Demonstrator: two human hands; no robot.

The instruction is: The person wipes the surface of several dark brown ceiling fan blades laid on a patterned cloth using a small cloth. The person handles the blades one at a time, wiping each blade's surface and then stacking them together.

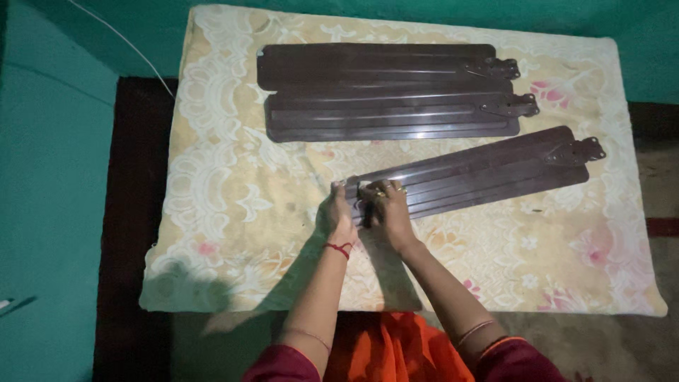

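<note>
Three dark brown ceiling fan blades lie on a floral cream cloth (pixel 233 212). Two lie side by side at the back: the far blade (pixel 375 64) and the middle blade (pixel 389 113). The near blade (pixel 481 173) lies slanted, its metal bracket (pixel 576 152) at the right end. My left hand (pixel 339 216) grips the near blade's left tip at its edge. My right hand (pixel 389 209) lies on top of the same tip, fingers curled over it. A red thread is on my left wrist and rings on my right fingers.
The cloth covers a low padded surface with a dark border (pixel 134 212) on the left. Teal wall (pixel 56 177) stands at the left and back. A white cord (pixel 120 39) runs down the wall at the upper left. My orange garment (pixel 396 346) shows at the bottom.
</note>
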